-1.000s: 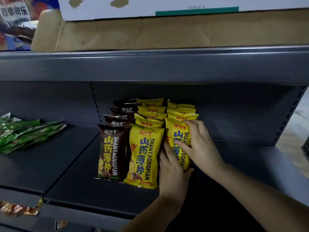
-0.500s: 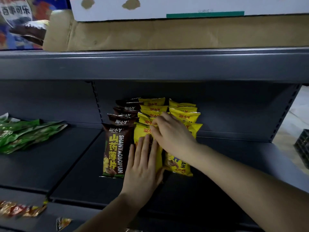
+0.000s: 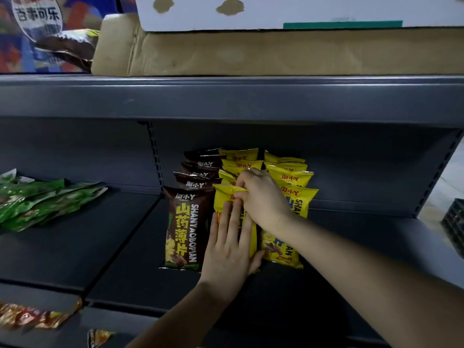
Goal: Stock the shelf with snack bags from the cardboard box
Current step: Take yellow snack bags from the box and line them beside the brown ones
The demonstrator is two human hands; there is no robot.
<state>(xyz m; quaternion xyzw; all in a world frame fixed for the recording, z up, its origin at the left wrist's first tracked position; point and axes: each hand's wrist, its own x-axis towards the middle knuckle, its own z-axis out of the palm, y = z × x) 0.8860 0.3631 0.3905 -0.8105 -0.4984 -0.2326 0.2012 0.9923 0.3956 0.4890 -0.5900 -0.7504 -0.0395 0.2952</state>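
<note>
Three rows of snack bags stand upright on the dark grey shelf (image 3: 351,237): brown bags (image 3: 187,227) on the left, yellow bags (image 3: 223,200) in the middle, more yellow bags (image 3: 292,187) on the right. My left hand (image 3: 231,242) lies flat with straight fingers against the face of the front middle yellow bag. My right hand (image 3: 261,197) curls over that bag's top edge and pinches it. A cardboard box (image 3: 251,51) sits on the shelf above.
Green bags (image 3: 42,202) lie flat at the far left of the same shelf. A white carton (image 3: 301,11) rests on the cardboard box. Orange and red packets (image 3: 30,315) sit on the lower shelf at left. A dark crate (image 3: 454,227) stands at the right edge.
Both hands shifted left from the right yellow row to the middle one. My left hand spread flat on the front bag and my right hand took its top edge.
</note>
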